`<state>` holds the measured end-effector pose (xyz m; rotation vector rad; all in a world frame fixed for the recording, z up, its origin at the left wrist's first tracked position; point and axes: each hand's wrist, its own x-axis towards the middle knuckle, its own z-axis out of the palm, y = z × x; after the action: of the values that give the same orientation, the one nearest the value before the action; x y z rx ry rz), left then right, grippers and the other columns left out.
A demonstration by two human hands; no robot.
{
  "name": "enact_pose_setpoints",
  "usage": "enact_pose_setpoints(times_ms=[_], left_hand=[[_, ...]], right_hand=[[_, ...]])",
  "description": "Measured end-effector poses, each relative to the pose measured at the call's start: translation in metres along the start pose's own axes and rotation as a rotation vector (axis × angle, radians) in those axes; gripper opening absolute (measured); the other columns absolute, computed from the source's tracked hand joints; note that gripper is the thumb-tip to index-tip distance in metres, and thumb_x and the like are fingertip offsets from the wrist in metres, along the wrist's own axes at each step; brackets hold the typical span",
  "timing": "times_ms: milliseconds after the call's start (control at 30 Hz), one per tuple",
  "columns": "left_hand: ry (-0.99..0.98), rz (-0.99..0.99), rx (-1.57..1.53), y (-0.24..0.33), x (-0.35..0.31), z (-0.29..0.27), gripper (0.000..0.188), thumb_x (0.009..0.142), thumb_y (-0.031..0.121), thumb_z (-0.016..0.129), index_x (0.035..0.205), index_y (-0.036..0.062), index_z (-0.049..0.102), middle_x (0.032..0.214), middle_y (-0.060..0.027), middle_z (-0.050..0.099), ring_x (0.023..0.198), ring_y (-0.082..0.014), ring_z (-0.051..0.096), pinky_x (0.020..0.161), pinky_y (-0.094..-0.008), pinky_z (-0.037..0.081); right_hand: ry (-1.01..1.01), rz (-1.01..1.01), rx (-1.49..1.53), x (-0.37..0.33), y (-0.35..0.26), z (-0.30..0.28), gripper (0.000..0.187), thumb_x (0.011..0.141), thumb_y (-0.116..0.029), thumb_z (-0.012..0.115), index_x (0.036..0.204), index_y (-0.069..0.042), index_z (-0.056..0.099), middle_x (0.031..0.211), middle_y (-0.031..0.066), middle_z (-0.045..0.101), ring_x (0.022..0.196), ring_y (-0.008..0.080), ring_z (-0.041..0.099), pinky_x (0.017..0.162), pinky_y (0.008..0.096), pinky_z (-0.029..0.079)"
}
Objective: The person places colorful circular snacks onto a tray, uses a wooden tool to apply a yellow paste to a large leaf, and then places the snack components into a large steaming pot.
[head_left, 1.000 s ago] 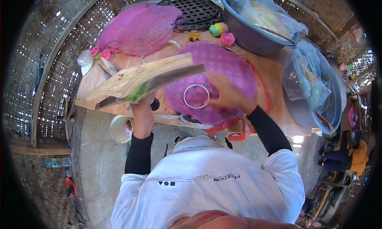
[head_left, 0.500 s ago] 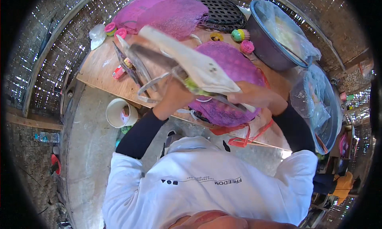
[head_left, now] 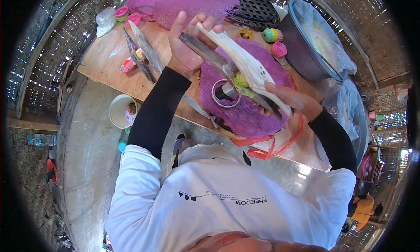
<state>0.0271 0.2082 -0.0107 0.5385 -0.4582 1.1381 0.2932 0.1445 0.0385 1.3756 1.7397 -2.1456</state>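
Over the table I hold two long wooden slats, a pale one (head_left: 245,61) and a dark one (head_left: 210,55), lying at a slant. Bright green leafy-looking material (head_left: 243,84) is pinched between them. My left hand (head_left: 188,50) is at their upper left end, palm showing, fingers curled over the pale slat's tip and thumb stretched apart. Around the lower right end is my right hand (head_left: 295,101), thumb on the pale slat and fingers beneath the dark one. Below them a purple mesh-covered bundle (head_left: 218,114) carries a white ring (head_left: 213,94), partly hidden by the slats.
Two more slats (head_left: 146,44) and a red can (head_left: 128,65) lie on the table's left. Pink mesh (head_left: 183,7), a black basket (head_left: 256,9), twine rolls (head_left: 278,49) and a grey tub (head_left: 302,48) stand farther back. A white bucket (head_left: 114,116) is beside the table.
My left hand has moved from the middle of the slats up to their upper left end. The slats have tilted more steeply, and the white ring on the mesh shows more.
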Motion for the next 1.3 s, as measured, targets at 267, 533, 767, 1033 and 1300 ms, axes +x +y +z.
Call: enact_pose_setpoints(times_ms=[267, 533, 767, 1033, 1300], left_hand=[[0.19, 0.068, 0.037, -0.001, -0.018, -0.019, 0.029, 0.079, 0.038, 0.05, 0.068, 0.0113, 0.053, 0.067, -0.0018, 0.048, 0.078, -0.0233, 0.047, 0.074, -0.0344, 0.039], [0.3, 0.161, 0.14, -0.002, -0.029, -0.017, 0.021, 0.082, 0.031, 0.047, 0.069, 0.014, 0.045, 0.065, 0.0017, 0.045, 0.071, -0.0171, 0.047, 0.072, -0.0341, 0.04], [0.422, 0.235, 0.155, -0.025, -0.038, -0.025, 0.019, 0.081, 0.028, 0.045, 0.068, 0.0136, 0.044, 0.064, 0.0008, 0.044, 0.071, -0.0177, 0.047, 0.069, -0.0327, 0.04], [0.377, 0.3, 0.129, -0.028, -0.031, -0.04, 0.017, 0.08, 0.024, 0.044, 0.065, 0.0158, 0.04, 0.058, 0.004, 0.04, 0.063, -0.0136, 0.044, 0.068, -0.0315, 0.039], [0.324, 0.244, 0.175, 0.005, -0.042, -0.019, 0.016, 0.079, 0.024, 0.042, 0.065, 0.0172, 0.04, 0.057, 0.0059, 0.039, 0.061, -0.0115, 0.044, 0.07, -0.0359, 0.039]], right_hand=[[0.2, 0.03, -0.205, 0.031, 0.028, -0.008, 0.07, 0.078, -0.065, 0.038, 0.088, 0.001, 0.059, 0.064, 0.0062, 0.054, 0.053, 0.0118, 0.053, 0.042, 0.0246, 0.041], [0.261, -0.045, -0.255, 0.031, 0.017, 0.007, 0.072, 0.076, -0.066, 0.04, 0.08, 0.003, 0.061, 0.058, 0.0068, 0.053, 0.048, 0.0139, 0.052, 0.038, 0.0263, 0.039], [0.256, 0.102, -0.257, 0.01, 0.011, 0.001, 0.074, 0.076, -0.067, 0.041, 0.075, 0.004, 0.061, 0.056, 0.0079, 0.053, 0.048, 0.0158, 0.053, 0.042, 0.0285, 0.041], [0.403, 0.157, -0.589, 0.005, 0.001, -0.006, 0.064, 0.079, -0.059, 0.045, 0.063, 0.002, 0.058, 0.048, 0.0052, 0.049, 0.044, 0.0123, 0.05, 0.042, 0.0257, 0.039], [0.562, -0.102, -0.648, 0.038, 0.005, 0.02, 0.074, 0.068, -0.069, 0.049, 0.066, 0.004, 0.062, 0.049, 0.0144, 0.051, 0.052, 0.0256, 0.056, 0.052, 0.041, 0.042]])
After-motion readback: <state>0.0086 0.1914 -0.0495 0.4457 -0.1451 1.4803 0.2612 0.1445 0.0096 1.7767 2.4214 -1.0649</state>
